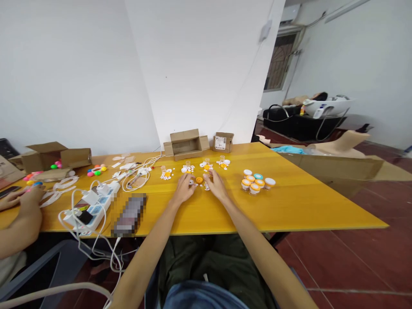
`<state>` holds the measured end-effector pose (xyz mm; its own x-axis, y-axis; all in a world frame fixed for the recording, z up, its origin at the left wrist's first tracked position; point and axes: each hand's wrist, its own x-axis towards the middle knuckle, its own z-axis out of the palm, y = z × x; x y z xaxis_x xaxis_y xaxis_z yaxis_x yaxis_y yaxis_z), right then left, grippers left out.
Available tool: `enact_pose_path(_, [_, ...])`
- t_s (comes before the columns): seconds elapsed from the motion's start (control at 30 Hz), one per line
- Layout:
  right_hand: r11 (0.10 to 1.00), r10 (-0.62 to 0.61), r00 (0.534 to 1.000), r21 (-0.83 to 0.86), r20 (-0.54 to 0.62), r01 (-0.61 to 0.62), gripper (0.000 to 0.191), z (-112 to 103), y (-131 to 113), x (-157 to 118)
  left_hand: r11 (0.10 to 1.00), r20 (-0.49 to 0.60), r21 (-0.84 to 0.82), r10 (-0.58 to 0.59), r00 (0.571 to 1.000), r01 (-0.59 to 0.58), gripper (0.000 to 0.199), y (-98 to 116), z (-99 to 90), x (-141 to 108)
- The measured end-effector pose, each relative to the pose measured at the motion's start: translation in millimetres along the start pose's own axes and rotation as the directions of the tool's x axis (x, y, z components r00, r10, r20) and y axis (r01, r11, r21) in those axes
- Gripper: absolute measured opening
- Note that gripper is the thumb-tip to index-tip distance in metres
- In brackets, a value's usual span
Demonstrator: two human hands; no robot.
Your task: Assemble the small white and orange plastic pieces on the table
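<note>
We rest both arms on the long yellow wooden table. A cluster of orange-lidded clear jars stands just beside our right hand; a sweep could topple them. Our left hand lies open, like the right, flanking the small orange cap and loose white pieces, which could scatter.
</note>
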<state>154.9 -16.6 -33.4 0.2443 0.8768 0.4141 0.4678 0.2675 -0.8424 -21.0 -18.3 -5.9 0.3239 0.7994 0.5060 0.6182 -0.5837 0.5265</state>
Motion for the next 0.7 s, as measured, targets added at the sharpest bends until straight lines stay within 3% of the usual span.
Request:
enact_pose_path(0.2, [0.998, -0.045, 0.996, -0.041, 0.077, 0.049, 0.041, -4, 2, -1, 0.993, -0.090, -0.097, -0.081, 0.993, 0.072, 0.026, -2, -0.1, 3])
enact_pose_path(0.33, [0.998, -0.054, 0.994, -0.037, 0.090, 0.058, 0.042, -2, 2, -1, 0.994, -0.135, -0.100, -0.052, 0.990, 0.039, 0.025, 1, -4.3, 3])
enact_pose_path(0.53, [0.999, 0.028, 0.999, -0.038, 0.034, -0.026, 0.031, 21, -14, 2, 0.999, -0.201, 0.011, 0.047, 0.979, -0.045, 0.025, 10, -8.2, -1])
enact_pose_path(0.7, [0.985, 0.005, 0.997, -0.174, 0.072, 0.008, 0.024, 38, -35, 1, 0.997, -0.258, 0.033, 0.075, 0.963, -0.069, 0.020, 19, -12.0, -4])
